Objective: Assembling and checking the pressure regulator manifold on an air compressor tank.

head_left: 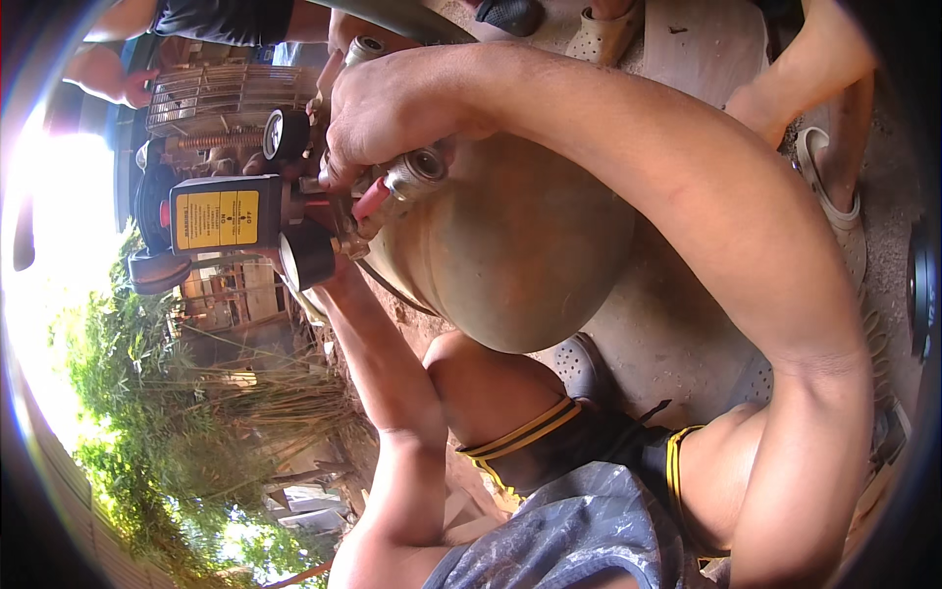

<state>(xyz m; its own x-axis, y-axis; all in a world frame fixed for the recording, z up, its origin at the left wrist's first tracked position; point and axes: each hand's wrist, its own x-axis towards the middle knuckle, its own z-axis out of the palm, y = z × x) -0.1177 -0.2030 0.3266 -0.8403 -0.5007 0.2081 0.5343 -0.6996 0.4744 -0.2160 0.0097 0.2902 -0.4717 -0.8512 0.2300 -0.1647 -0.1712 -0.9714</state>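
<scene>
In the head view, the right hand (378, 113) reaches over a big round tank (510, 245) and bends its fingers down onto the metal parts at the tank's left end. I can't tell if its grip is clamped on one of them. A shiny metal fitting (422, 169) and a red handle (371, 199) are just beside it. The left arm (358, 334) goes up behind a round gauge (309, 259), so the left hand is hidden and I can't tell its grip. A black box (226, 213) with a yellow label sits near that gauge, and another gauge (286, 134) is above the box. A wire cage (216, 98) is farther back, with another person's hand (137, 88) near it. Green leaves (118, 393) show at the lower left.
</scene>
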